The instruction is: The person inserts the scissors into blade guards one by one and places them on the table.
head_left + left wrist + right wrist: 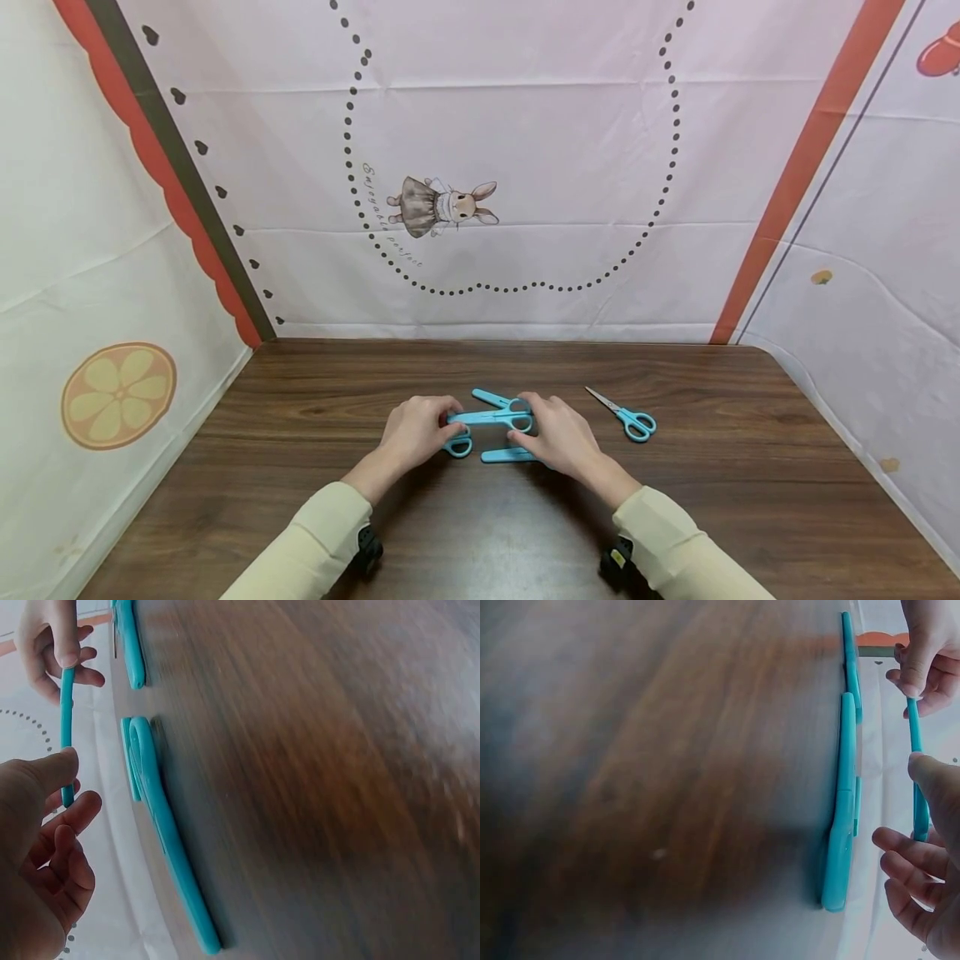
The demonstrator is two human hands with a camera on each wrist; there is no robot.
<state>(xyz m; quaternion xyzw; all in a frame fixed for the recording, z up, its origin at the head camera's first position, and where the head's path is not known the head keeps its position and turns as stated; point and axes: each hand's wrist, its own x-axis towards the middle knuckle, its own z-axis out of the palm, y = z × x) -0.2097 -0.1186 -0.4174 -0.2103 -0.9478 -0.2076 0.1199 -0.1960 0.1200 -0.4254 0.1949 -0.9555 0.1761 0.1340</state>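
Observation:
A pair of light-blue scissors [483,417], its blades covered in the same blue, is held level above the table between both hands. My left hand [420,429] pinches the covered tip end between thumb and fingers. My right hand [561,435] grips the handle loops at the other end. In the left wrist view the held scissors [67,712] appear edge-on, raised off the wood. Under my left hand the handle loop of another blue pair [459,447] shows, partly hidden. A blue covered blade [504,456] lies in front of my right hand, its other end hidden by that hand.
At the right, scissors with bare metal blades and blue handles [636,425] lie on the dark wood table [712,467]. Another blue covered blade [491,397] lies behind the held pair. A printed cloth [525,167] hangs along the table's back and sides.

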